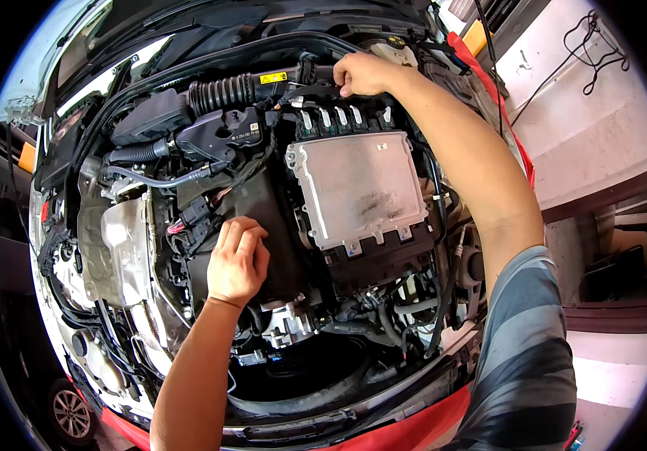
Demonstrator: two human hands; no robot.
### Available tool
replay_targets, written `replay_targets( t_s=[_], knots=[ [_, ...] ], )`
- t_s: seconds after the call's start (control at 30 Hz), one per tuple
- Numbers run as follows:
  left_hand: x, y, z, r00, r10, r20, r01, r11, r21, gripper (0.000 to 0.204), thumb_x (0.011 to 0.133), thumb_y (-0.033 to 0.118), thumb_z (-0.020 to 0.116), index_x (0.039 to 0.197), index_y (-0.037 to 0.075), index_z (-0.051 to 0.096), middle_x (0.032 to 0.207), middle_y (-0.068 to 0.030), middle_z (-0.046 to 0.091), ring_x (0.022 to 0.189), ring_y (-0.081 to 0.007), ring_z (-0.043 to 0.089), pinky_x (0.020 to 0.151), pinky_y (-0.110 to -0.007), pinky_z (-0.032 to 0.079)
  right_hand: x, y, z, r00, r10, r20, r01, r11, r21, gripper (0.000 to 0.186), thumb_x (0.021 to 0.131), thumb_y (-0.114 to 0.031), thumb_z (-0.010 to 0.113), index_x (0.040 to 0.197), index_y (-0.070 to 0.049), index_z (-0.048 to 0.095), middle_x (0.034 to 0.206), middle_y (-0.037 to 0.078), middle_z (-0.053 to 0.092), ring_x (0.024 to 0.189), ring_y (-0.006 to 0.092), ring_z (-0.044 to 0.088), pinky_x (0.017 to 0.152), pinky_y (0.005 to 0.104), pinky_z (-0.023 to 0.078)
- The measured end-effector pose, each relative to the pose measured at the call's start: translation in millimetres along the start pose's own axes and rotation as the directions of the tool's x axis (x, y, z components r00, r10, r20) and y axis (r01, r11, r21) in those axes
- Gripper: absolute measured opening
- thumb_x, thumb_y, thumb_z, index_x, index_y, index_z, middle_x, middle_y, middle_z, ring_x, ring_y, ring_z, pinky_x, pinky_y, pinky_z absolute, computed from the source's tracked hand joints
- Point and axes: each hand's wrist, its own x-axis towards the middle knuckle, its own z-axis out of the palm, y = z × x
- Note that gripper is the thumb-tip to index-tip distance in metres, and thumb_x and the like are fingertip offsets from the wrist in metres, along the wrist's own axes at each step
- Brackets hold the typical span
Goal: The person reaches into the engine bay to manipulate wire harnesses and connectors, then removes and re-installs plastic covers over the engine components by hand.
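Note:
My left hand point(239, 259) rests with curled fingers over the black plastic engine cover point(259, 207); the palm side is hidden. Just beyond its knuckles lies a black wiring connector point(201, 210) with pink and red wires. At the back of the engine bay, my right hand point(368, 74) is bent down with its fingers closed beside a black wiring harness point(316, 92). What those fingers grip, if anything, does not show. Between the hands sits a flat silver control unit point(361, 188), with a row of black connectors with pale levers point(342, 116) along its far edge.
A ribbed black air duct point(222, 94) and a black housing point(222, 135) lie to the far left. A silver heat shield point(126, 233) is on the left side. Red fender covers point(406, 421) drape the front and right edges. A wheel point(71, 410) shows at lower left.

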Motion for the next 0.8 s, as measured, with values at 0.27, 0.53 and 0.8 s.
replay_targets(
  t_s=[0.27,0.53,0.8],
  knots=[
    [2,0,2,1.000,0.013,-0.013,-0.013,1.000,0.004,0.019,0.078,-0.009,0.058,0.094,0.001,0.058,0.100,-0.0150,0.059,0.094,-0.0352,0.059,0.083,-0.041,0.050,-24,13,34,0.923,-0.302,-0.239,0.166,0.872,-0.460,0.017,0.079,-0.007,0.070,0.094,0.000,0.067,0.093,0.017,0.071,0.093,0.0346,0.070,0.083,0.0428,0.057],
    [2,-2,1,0.999,0.036,-0.032,-0.034,0.998,0.043,0.021,0.074,-0.006,0.063,0.092,0.003,0.060,0.099,-0.0116,0.059,0.093,-0.0322,0.060,0.080,-0.038,0.053,-2,-58,5,0.958,-0.106,-0.266,0.115,0.993,0.019,0.035,0.089,-0.038,0.072,0.099,-0.005,0.076,0.096,0.016,0.074,0.092,0.0333,0.071,0.082,0.0441,0.055],
    [-2,-3,-1,1.000,0.002,-0.014,-0.001,1.000,0.015,0.021,0.077,-0.007,0.061,0.094,0.003,0.059,0.101,-0.0123,0.060,0.095,-0.0334,0.060,0.082,-0.040,0.052,46,-107,44,0.993,-0.094,-0.071,0.100,0.990,0.094,0.024,0.084,-0.028,0.077,0.100,-0.009,0.078,0.097,0.014,0.074,0.093,0.0290,0.070,0.085,0.0406,0.053]
  ],
)
